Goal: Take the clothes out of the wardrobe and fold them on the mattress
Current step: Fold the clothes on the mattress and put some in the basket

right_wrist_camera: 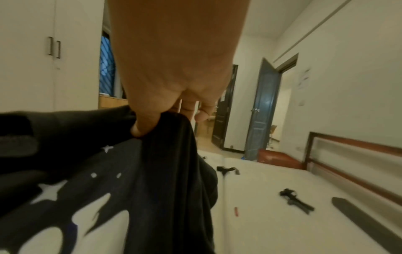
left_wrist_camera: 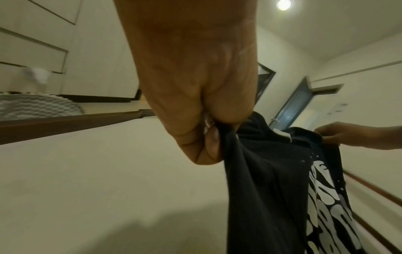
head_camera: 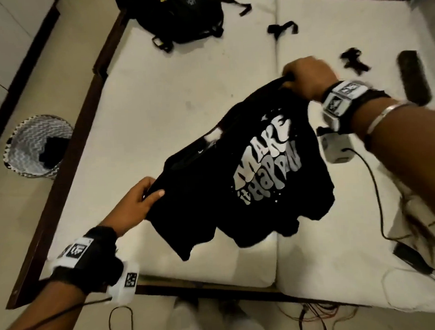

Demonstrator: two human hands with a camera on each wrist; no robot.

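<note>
A black T-shirt (head_camera: 248,173) with white lettering hangs spread in the air above the white mattress (head_camera: 160,112). My left hand (head_camera: 141,199) pinches one shoulder of it at the lower left. My right hand (head_camera: 304,75) grips the other shoulder at the upper right. In the left wrist view my left hand (left_wrist_camera: 208,135) clamps the black T-shirt (left_wrist_camera: 261,189), and my right hand (left_wrist_camera: 339,135) shows beyond it. The right wrist view has my right hand (right_wrist_camera: 156,120) bunching the T-shirt (right_wrist_camera: 152,171). The shirt's lower hem trails near the mattress.
A black backpack (head_camera: 179,15) lies at the mattress's far end, with black straps (head_camera: 282,29), a small black item (head_camera: 354,62) and a long dark object (head_camera: 414,80) on the right. A patterned basket (head_camera: 35,144) stands on the floor left of the bed frame (head_camera: 70,155). Cables (head_camera: 375,196) hang at right.
</note>
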